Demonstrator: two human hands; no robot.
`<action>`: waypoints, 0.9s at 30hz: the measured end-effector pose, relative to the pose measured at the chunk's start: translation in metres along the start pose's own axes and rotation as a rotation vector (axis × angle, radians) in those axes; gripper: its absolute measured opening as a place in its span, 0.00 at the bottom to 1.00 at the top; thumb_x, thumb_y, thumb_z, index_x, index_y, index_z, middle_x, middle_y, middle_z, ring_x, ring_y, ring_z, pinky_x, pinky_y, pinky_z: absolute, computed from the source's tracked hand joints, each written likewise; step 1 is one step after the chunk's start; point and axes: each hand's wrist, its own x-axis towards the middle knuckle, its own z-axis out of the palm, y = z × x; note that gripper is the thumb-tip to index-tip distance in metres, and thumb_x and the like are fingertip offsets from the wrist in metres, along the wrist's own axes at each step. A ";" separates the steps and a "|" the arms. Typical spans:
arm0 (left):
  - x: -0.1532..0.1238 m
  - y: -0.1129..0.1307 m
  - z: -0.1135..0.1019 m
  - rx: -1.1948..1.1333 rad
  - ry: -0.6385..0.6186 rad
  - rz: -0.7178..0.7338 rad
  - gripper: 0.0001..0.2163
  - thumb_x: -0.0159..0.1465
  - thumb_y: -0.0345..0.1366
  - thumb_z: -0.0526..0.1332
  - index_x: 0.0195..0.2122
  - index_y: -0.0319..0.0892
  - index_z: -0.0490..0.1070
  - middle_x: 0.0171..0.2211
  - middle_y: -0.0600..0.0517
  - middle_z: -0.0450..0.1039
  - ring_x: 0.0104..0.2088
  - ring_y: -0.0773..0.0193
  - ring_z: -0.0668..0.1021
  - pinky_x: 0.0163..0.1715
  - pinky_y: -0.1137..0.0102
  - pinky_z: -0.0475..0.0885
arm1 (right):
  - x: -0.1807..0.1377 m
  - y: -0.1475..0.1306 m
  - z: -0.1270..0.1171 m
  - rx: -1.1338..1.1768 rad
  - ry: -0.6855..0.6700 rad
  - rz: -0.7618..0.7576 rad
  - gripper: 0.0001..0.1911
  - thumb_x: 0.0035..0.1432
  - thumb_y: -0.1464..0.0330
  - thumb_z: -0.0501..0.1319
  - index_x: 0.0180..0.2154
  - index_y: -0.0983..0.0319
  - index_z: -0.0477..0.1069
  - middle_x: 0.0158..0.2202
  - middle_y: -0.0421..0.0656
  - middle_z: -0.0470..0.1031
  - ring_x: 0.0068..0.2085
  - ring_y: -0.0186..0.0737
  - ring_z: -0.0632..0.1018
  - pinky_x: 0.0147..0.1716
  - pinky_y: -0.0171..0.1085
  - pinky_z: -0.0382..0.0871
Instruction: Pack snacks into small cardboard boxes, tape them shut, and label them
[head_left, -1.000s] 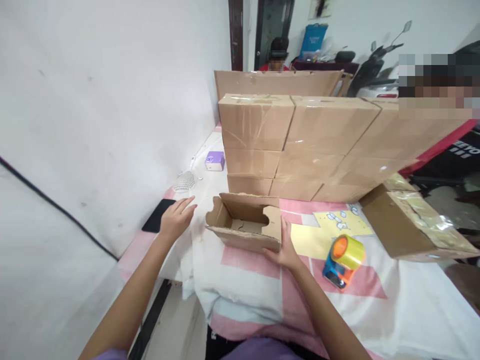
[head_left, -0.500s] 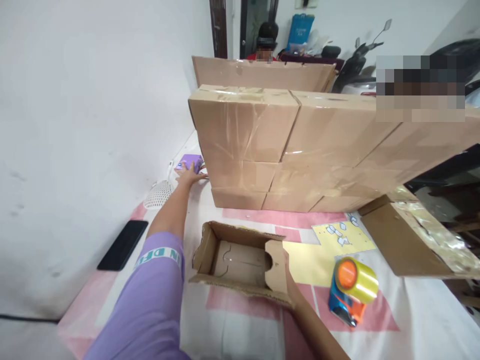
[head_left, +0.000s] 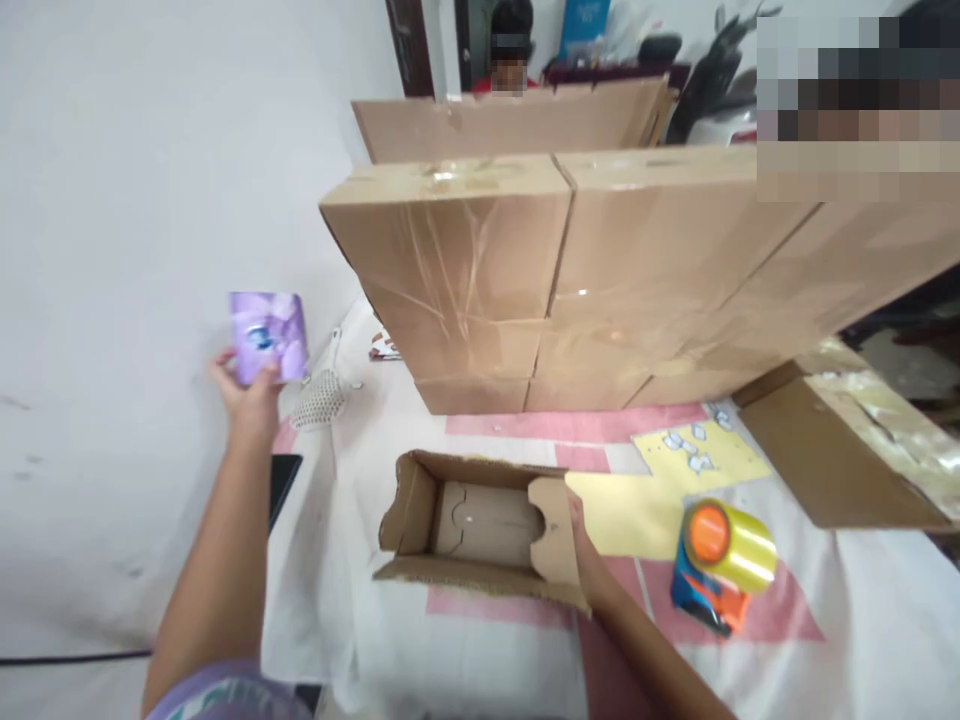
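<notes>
— Where was the purple box (head_left: 268, 335)?
— Pinched in the left hand (head_left: 251, 395), raised well left of the open carton (head_left: 480, 520)
— And the right hand (head_left: 589, 560)?
— Against the carton's end flap; its grip couldn't be told

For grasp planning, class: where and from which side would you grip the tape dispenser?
Probably the tape dispenser's blue-and-orange body, from the near side: that end points toward the person, while the bulky tape roll sits at the far end.

Lilac sleeve (head_left: 225, 693), teal lettering, bare forearms (head_left: 225, 530)
</notes>
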 end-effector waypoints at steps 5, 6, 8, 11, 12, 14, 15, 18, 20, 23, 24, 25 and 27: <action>-0.089 0.100 -0.070 -0.164 -0.481 0.658 0.42 0.40 0.62 0.75 0.51 0.52 0.59 0.53 0.49 0.65 0.54 0.52 0.73 0.52 0.57 0.74 | 0.002 -0.003 -0.001 0.077 -0.006 -0.028 0.67 0.47 0.51 0.74 0.75 0.53 0.35 0.70 0.57 0.50 0.71 0.72 0.58 0.68 0.66 0.60; -0.106 0.123 -0.070 -0.058 -0.701 0.700 0.34 0.48 0.54 0.75 0.53 0.52 0.62 0.57 0.47 0.64 0.58 0.51 0.72 0.54 0.56 0.73 | 0.003 -0.003 -0.001 0.088 -0.009 -0.040 0.68 0.47 0.50 0.74 0.75 0.54 0.34 0.71 0.57 0.48 0.72 0.72 0.56 0.68 0.66 0.58; -0.137 0.159 -0.057 0.124 -1.026 0.738 0.28 0.57 0.43 0.71 0.58 0.53 0.65 0.62 0.46 0.62 0.60 0.51 0.72 0.53 0.59 0.75 | 0.003 -0.004 0.000 0.102 -0.004 -0.062 0.68 0.48 0.48 0.73 0.75 0.55 0.32 0.71 0.57 0.46 0.72 0.71 0.54 0.69 0.66 0.56; -0.170 0.179 -0.024 0.258 -1.263 0.740 0.28 0.60 0.37 0.68 0.61 0.51 0.65 0.65 0.43 0.59 0.61 0.52 0.71 0.52 0.62 0.75 | 0.003 -0.003 0.003 0.092 -0.006 -0.082 0.68 0.49 0.51 0.74 0.75 0.55 0.30 0.71 0.58 0.45 0.73 0.69 0.53 0.69 0.65 0.55; -0.177 0.177 -0.015 0.307 -1.283 0.744 0.29 0.60 0.36 0.68 0.63 0.52 0.65 0.67 0.43 0.57 0.64 0.50 0.69 0.53 0.62 0.75 | 0.003 -0.003 0.004 0.087 -0.005 -0.089 0.68 0.49 0.52 0.74 0.75 0.55 0.29 0.72 0.58 0.44 0.73 0.69 0.53 0.70 0.65 0.54; -0.189 0.167 -0.002 0.446 -1.266 0.769 0.33 0.60 0.32 0.65 0.67 0.56 0.63 0.73 0.45 0.51 0.70 0.46 0.62 0.55 0.59 0.74 | 0.002 -0.002 0.006 0.076 0.000 -0.102 0.70 0.48 0.54 0.75 0.75 0.54 0.27 0.73 0.57 0.43 0.73 0.69 0.53 0.70 0.64 0.53; -0.194 0.162 0.001 0.524 -1.243 0.783 0.35 0.60 0.30 0.64 0.68 0.58 0.62 0.75 0.47 0.48 0.72 0.45 0.58 0.56 0.57 0.73 | 0.002 -0.002 0.007 0.074 0.001 -0.104 0.71 0.48 0.54 0.75 0.75 0.54 0.26 0.73 0.58 0.42 0.74 0.69 0.52 0.71 0.64 0.52; -0.204 0.153 0.002 0.712 -1.197 0.808 0.34 0.57 0.26 0.62 0.65 0.61 0.69 0.76 0.51 0.47 0.74 0.41 0.54 0.63 0.49 0.64 | 0.002 -0.005 0.006 0.085 -0.020 -0.094 0.72 0.47 0.55 0.76 0.75 0.55 0.26 0.73 0.59 0.41 0.75 0.68 0.50 0.72 0.62 0.51; -0.208 0.155 0.001 0.772 -1.190 0.777 0.31 0.56 0.26 0.61 0.61 0.59 0.74 0.75 0.50 0.51 0.73 0.40 0.58 0.66 0.45 0.59 | 0.002 -0.008 0.005 0.100 -0.041 -0.094 0.71 0.48 0.55 0.76 0.75 0.56 0.27 0.74 0.59 0.41 0.75 0.66 0.49 0.72 0.60 0.50; -0.214 0.160 0.003 0.801 -1.121 0.619 0.25 0.58 0.31 0.61 0.57 0.52 0.77 0.67 0.40 0.66 0.66 0.38 0.69 0.65 0.43 0.57 | 0.002 -0.010 0.003 0.119 -0.035 -0.094 0.70 0.50 0.54 0.76 0.76 0.56 0.29 0.74 0.59 0.41 0.75 0.63 0.49 0.73 0.59 0.50; -0.216 0.161 0.004 0.809 -1.099 0.563 0.23 0.58 0.33 0.61 0.56 0.48 0.77 0.61 0.35 0.73 0.62 0.37 0.73 0.64 0.43 0.59 | 0.002 -0.010 0.004 0.125 -0.028 -0.092 0.70 0.49 0.54 0.76 0.76 0.57 0.29 0.74 0.59 0.41 0.75 0.63 0.50 0.73 0.58 0.51; -0.217 0.161 0.006 0.820 -1.089 0.515 0.22 0.58 0.36 0.62 0.55 0.44 0.78 0.52 0.32 0.78 0.58 0.35 0.76 0.62 0.43 0.61 | 0.002 -0.009 0.004 0.130 -0.022 -0.091 0.70 0.49 0.55 0.76 0.76 0.57 0.29 0.74 0.59 0.41 0.75 0.63 0.51 0.73 0.58 0.51; -0.219 0.158 0.011 0.841 -1.117 0.449 0.24 0.57 0.41 0.63 0.55 0.39 0.78 0.38 0.32 0.80 0.50 0.34 0.80 0.57 0.45 0.67 | 0.001 -0.009 0.005 0.137 -0.017 -0.096 0.71 0.47 0.55 0.77 0.76 0.58 0.31 0.74 0.60 0.42 0.75 0.62 0.51 0.73 0.57 0.51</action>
